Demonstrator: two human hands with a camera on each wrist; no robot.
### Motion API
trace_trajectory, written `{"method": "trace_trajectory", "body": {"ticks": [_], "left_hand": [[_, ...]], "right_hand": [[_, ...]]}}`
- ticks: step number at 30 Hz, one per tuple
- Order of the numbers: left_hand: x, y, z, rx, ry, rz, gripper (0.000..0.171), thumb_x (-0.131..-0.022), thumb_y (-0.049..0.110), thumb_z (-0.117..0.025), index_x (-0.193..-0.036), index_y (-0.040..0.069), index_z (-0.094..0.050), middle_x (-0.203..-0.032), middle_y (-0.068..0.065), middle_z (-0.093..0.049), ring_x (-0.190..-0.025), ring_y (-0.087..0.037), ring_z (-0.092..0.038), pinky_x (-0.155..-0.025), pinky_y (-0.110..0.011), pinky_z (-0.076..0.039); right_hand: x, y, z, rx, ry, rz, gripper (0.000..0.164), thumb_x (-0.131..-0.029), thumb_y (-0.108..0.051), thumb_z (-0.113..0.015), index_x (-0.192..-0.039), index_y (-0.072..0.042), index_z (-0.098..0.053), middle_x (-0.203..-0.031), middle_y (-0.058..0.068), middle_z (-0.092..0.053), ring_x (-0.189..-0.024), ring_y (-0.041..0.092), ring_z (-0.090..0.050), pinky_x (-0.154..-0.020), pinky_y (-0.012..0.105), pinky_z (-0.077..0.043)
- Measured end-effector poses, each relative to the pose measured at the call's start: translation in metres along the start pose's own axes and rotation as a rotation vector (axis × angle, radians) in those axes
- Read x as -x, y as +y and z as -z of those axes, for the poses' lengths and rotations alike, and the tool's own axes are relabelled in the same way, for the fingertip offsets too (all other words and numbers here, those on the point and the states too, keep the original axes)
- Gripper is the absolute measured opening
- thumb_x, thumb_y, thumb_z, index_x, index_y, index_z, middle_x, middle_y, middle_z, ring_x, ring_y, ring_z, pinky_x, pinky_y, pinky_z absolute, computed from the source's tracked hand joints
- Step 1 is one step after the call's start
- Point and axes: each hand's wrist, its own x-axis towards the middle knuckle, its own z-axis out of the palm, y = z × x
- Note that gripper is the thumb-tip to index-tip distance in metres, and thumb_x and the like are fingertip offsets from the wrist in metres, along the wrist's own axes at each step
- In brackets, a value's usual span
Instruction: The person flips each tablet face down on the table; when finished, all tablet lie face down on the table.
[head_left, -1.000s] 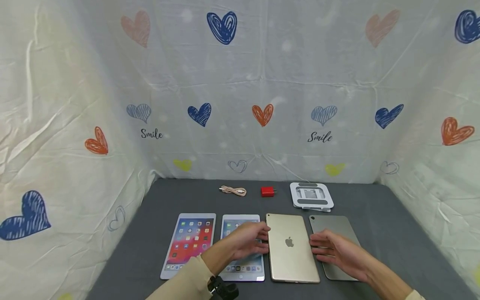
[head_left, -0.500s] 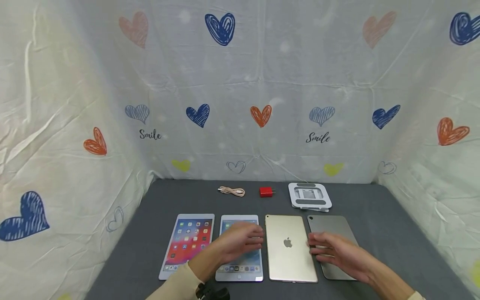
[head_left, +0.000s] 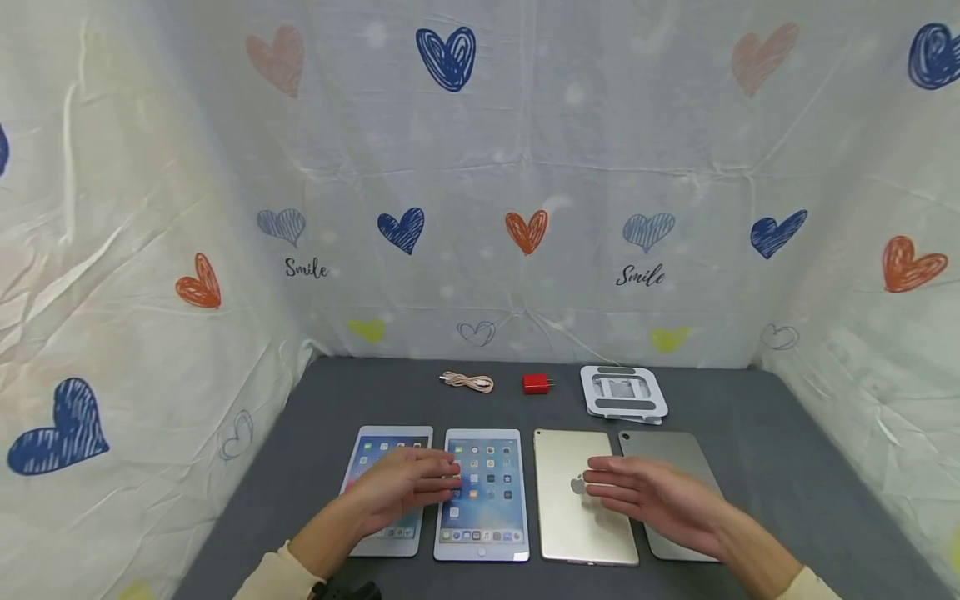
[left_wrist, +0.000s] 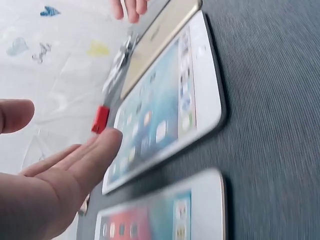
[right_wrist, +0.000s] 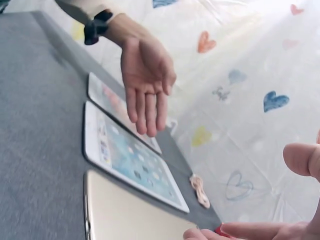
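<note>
Since the left hand (head_left: 405,485) has gone from the gold tablet (head_left: 573,525) to lower left-centre, fingers of it and the right hand (head_left: 660,498) are straight, holding nothing; the tablet seems released.

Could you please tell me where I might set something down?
Free: the back corners of the table, right of the white stand and left of the coiled cable. Crowded: the front row, where the leftmost tablet, blue-screened tablet, gold tablet and gray tablet lie slim gaps apart.
</note>
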Motion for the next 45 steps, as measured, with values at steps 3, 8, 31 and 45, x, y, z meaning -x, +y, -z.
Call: {"method": "trace_trajectory", "body": {"ticks": [3, 8, 31, 45], "left_hand": [[0.004, -0.003, 0.012, -0.011, 0.021, 0.004, 0.060, -0.111, 0.014, -0.063, -0.158, -0.017, -0.042, -0.155, -0.032, -0.058, -0.141, -0.040, -0.065, -0.111, -0.045, -0.060], [0.007, -0.007, 0.021, -0.036, 0.069, 0.019, 0.056, -0.112, 0.014, -0.060, -0.155, -0.019, -0.044, -0.152, -0.036, -0.060, -0.136, -0.040, -0.068, -0.106, -0.046, -0.063], [0.000, -0.009, 0.012, -0.137, 0.157, 0.056, 0.048, -0.109, 0.014, -0.059, -0.141, -0.021, -0.056, -0.137, -0.036, -0.069, -0.123, -0.040, -0.075, -0.105, -0.052, -0.064], [-0.006, -0.010, 0.002, -0.171, 0.164, 0.027, 0.045, -0.105, 0.015, -0.061, -0.134, -0.019, -0.061, -0.126, -0.029, -0.075, -0.112, -0.037, -0.078, -0.100, -0.049, -0.066]], "right_hand": [[-0.011, 0.000, -0.008, -0.010, 0.013, -0.008, 0.075, -0.117, -0.034, -0.052, -0.167, 0.014, -0.023, -0.172, 0.027, -0.040, -0.154, 0.030, -0.052, -0.125, 0.037, -0.049], [-0.027, 0.002, -0.021, -0.032, 0.032, -0.007, 0.076, -0.115, -0.032, -0.055, -0.166, 0.016, -0.023, -0.170, 0.030, -0.041, -0.156, 0.038, -0.049, -0.130, 0.046, -0.042], [-0.073, 0.021, -0.060, -0.119, 0.127, -0.089, 0.066, -0.111, -0.028, -0.056, -0.155, 0.019, -0.039, -0.154, 0.034, -0.058, -0.145, 0.043, -0.060, -0.129, 0.057, -0.041], [-0.070, 0.025, -0.059, -0.147, 0.212, -0.096, 0.070, -0.107, -0.034, -0.051, -0.156, 0.016, -0.043, -0.149, 0.024, -0.063, -0.134, 0.031, -0.066, -0.127, 0.050, -0.046]]}}
